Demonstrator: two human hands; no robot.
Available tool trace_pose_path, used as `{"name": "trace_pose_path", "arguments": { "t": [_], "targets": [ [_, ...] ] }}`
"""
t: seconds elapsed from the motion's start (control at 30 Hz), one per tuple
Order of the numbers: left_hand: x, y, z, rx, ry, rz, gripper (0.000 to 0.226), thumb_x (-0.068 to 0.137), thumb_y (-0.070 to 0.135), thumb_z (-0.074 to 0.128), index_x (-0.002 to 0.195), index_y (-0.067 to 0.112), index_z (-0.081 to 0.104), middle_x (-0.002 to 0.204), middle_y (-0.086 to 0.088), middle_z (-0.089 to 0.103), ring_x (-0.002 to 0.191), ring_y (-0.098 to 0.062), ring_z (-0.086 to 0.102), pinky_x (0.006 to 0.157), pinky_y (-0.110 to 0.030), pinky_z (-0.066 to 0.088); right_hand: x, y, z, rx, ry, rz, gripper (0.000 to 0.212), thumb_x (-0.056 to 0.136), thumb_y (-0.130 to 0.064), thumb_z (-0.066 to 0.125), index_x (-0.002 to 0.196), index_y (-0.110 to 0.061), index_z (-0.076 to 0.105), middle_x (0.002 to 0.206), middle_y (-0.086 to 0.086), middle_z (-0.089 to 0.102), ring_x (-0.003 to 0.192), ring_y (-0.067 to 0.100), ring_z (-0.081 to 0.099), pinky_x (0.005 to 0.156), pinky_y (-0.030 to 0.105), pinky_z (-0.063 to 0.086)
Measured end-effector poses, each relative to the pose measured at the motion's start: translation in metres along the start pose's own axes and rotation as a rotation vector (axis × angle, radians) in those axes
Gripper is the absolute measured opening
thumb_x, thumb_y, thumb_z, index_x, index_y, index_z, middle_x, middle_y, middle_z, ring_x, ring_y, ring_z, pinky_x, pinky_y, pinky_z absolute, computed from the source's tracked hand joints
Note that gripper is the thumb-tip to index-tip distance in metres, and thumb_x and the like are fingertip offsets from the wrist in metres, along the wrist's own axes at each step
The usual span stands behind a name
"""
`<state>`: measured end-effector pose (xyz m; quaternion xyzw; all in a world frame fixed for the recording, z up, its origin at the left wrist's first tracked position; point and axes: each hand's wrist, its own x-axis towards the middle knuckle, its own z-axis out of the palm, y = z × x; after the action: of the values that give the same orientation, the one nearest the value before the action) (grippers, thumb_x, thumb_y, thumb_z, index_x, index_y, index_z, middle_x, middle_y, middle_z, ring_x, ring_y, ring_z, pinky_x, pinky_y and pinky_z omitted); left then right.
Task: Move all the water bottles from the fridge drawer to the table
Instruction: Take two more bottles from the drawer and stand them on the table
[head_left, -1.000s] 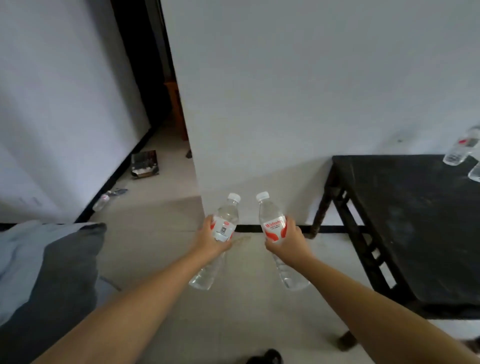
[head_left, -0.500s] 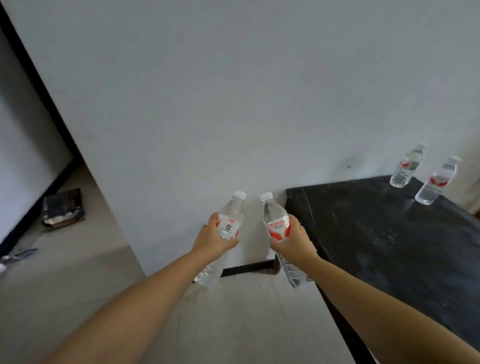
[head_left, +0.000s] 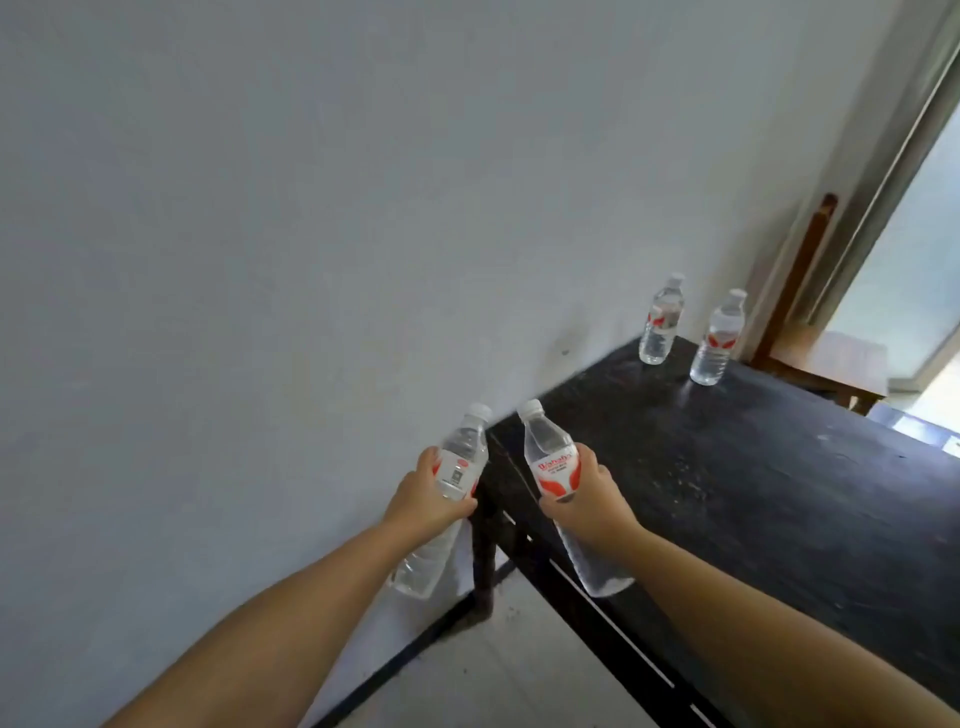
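The black table (head_left: 753, 493) has swung closer, now filling my 3 o'clock side; its right end is cut off. Two clear, water-filled bottles (head_left: 660, 322) stand at 1 o'clock. My left hand (head_left: 423, 499) grips one bottle (head_left: 457, 467), my right hand (head_left: 587, 493) another (head_left: 556, 467), fingers wrapped round.

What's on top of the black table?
Two water bottles stand upright on the black table, at its far end by the wall. The right hand holds a third bottle above the near edge. The right arm covers part of the tabletop.
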<state>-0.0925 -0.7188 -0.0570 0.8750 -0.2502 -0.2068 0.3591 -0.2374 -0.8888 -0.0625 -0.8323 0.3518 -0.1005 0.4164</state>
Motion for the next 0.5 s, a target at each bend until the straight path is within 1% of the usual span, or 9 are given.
{"name": "trace_pose_path", "arguments": {
  "t": [0.1, 0.17, 0.23, 0.33, 0.43, 0.47, 0.5],
  "targets": [
    [0.055, 0.02, -0.008, 0.056, -0.071, 0.079, 0.076, 0.072, 0.037, 0.076, 0.132, 0.025, 0.032, 0.122, -0.002, 0.059, 0.099, -0.023, 0.062, 0.086, -0.037, 0.051, 0.026, -0.004, -0.013, 0.066, 0.114, 0.055, 0.078, 0.079, -0.022, 0.073, 0.142, -0.028, 0.028, 0.121, 0.002, 0.047, 0.098, 0.016, 0.057, 0.081, 0.028, 0.053],
    [0.088, 0.04, -0.012, 0.055, -0.129, 0.132, 0.077, 0.074, 0.034, 0.075, 0.135, 0.022, 0.03, 0.123, -0.003, 0.058, 0.096, -0.02, 0.06, 0.082, -0.033, 0.049, 0.044, -0.009, -0.024, 0.096, 0.198, 0.088, 0.075, 0.079, -0.021, 0.074, 0.14, -0.029, 0.03, 0.119, 0.001, 0.048, 0.097, 0.015, 0.057, 0.081, 0.03, 0.054],
    [0.121, 0.061, -0.011, 0.052, -0.169, 0.191, 0.077, 0.075, 0.033, 0.076, 0.136, 0.02, 0.031, 0.122, -0.005, 0.058, 0.096, -0.02, 0.059, 0.082, -0.033, 0.049, 0.058, -0.011, -0.037, 0.138, 0.292, 0.12, 0.073, 0.078, -0.022, 0.073, 0.137, -0.031, 0.032, 0.118, 0.001, 0.048, 0.096, 0.015, 0.057, 0.083, 0.033, 0.055],
    [0.151, 0.087, 0.006, 0.059, -0.238, 0.228, 0.072, 0.075, 0.032, 0.076, 0.133, 0.017, 0.035, 0.121, -0.006, 0.059, 0.104, -0.026, 0.06, 0.089, -0.037, 0.05, 0.063, -0.001, -0.048, 0.167, 0.388, 0.196, 0.074, 0.078, -0.023, 0.074, 0.137, -0.03, 0.031, 0.116, 0.0, 0.049, 0.094, 0.013, 0.057, 0.081, 0.032, 0.054],
    [0.167, 0.108, 0.04, 0.059, -0.323, 0.23, 0.066, 0.072, 0.034, 0.077, 0.125, 0.016, 0.044, 0.117, -0.004, 0.062, 0.106, -0.026, 0.061, 0.091, -0.035, 0.049, 0.061, 0.02, -0.063, 0.168, 0.44, 0.275, 0.088, 0.075, -0.025, 0.077, 0.145, -0.027, 0.023, 0.12, -0.001, 0.053, 0.103, 0.018, 0.06, 0.086, 0.037, 0.055],
    [0.171, 0.115, 0.052, 0.062, -0.352, 0.244, 0.064, 0.07, 0.035, 0.078, 0.122, 0.016, 0.046, 0.115, -0.003, 0.062, 0.105, -0.024, 0.061, 0.09, -0.034, 0.049, 0.06, 0.028, -0.068, 0.162, 0.451, 0.304, 0.088, 0.074, -0.026, 0.077, 0.144, -0.024, 0.024, 0.12, -0.001, 0.055, 0.103, 0.018, 0.061, 0.086, 0.038, 0.056],
    [0.175, 0.124, 0.068, 0.073, -0.394, 0.268, 0.063, 0.069, 0.035, 0.079, 0.12, 0.015, 0.047, 0.114, -0.001, 0.062, 0.104, -0.023, 0.061, 0.088, -0.033, 0.049, 0.06, 0.041, -0.075, 0.164, 0.478, 0.342, 0.082, 0.074, -0.026, 0.077, 0.14, -0.021, 0.028, 0.117, 0.0, 0.057, 0.1, 0.017, 0.061, 0.083, 0.036, 0.055]
  ]
}}
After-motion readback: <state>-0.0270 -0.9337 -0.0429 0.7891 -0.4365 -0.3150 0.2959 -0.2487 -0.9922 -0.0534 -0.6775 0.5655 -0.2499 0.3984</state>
